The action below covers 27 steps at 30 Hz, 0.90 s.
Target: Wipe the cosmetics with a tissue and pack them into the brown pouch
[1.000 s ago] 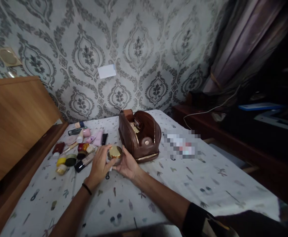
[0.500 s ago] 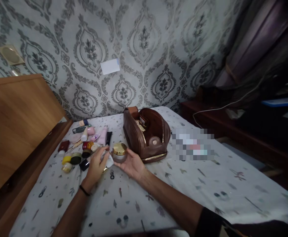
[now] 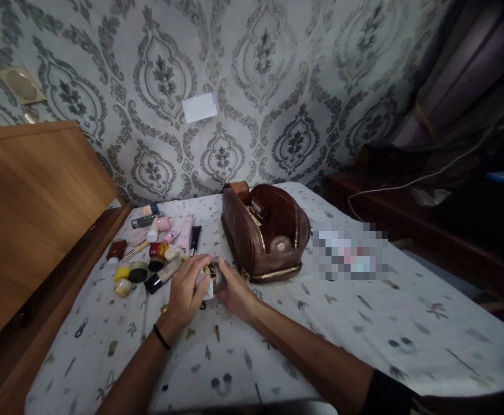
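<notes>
Low over the bed, my right hand (image 3: pixel 237 293) is closed around a cosmetic jar (image 3: pixel 218 280) with a gold lid, which is tilted on its side. My left hand (image 3: pixel 186 289) presses a white wipe (image 3: pixel 207 289) against the lid, its fingers curled over the top; it could be tissue or cloth. Just beyond my right hand stands a brown leather toiletry bag (image 3: pixel 240 239), unzipped, with a few items inside that I cannot make out. Left of my hands lie a foundation bottle with a black cap (image 3: pixel 159 279) and a black tube (image 3: pixel 195 237).
Several cosmetics spread across the left side of the sheet, among them a pink tube (image 3: pixel 185 231), a dark green jar (image 3: pixel 138 271) and a brown bottle (image 3: pixel 116 249). A wooden panel (image 3: pixel 40 225) borders the left. A blurred-out patch (image 3: pixel 349 252) lies right of the bag.
The jar has turned from upright onto its side. My left hand has moved right and brought the white wipe onto the lid. The camera view has shifted slightly.
</notes>
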### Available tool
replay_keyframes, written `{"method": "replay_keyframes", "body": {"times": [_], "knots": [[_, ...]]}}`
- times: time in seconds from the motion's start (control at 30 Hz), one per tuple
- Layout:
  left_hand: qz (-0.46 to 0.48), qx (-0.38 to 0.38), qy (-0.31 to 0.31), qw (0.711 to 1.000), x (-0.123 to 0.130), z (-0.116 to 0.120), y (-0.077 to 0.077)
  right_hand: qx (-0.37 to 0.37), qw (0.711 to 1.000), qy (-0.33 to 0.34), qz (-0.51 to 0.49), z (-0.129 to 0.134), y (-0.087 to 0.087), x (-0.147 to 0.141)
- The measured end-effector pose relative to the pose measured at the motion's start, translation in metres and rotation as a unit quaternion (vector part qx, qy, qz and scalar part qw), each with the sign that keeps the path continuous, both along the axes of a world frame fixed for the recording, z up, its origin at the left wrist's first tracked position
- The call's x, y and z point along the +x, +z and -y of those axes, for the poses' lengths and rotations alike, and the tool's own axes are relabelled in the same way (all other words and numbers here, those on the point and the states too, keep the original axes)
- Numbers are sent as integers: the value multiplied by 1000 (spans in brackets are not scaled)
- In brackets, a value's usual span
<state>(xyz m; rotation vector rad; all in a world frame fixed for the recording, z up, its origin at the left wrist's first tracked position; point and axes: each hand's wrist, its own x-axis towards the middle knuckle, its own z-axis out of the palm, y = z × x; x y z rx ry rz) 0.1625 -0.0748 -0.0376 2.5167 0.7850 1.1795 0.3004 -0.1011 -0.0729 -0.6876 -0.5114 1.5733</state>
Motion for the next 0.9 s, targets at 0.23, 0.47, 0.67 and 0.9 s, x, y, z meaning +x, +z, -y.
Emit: {"method": "replay_keyframes", "body": {"times": [0.23, 0.47, 0.67, 0.9], "knots": [[62, -73, 66, 993, 0, 0, -4, 93, 982, -9, 163, 2, -5, 1], [61, -88, 69, 992, 1, 1, -6, 159, 916, -80, 361, 3, -8, 9], [28, -64, 78, 994, 3, 4, -10, 226, 847, -124, 465, 10, -4, 13], [95, -172, 105, 975, -2, -3, -5, 308, 841, -111, 431, 21, 14, 11]]}}
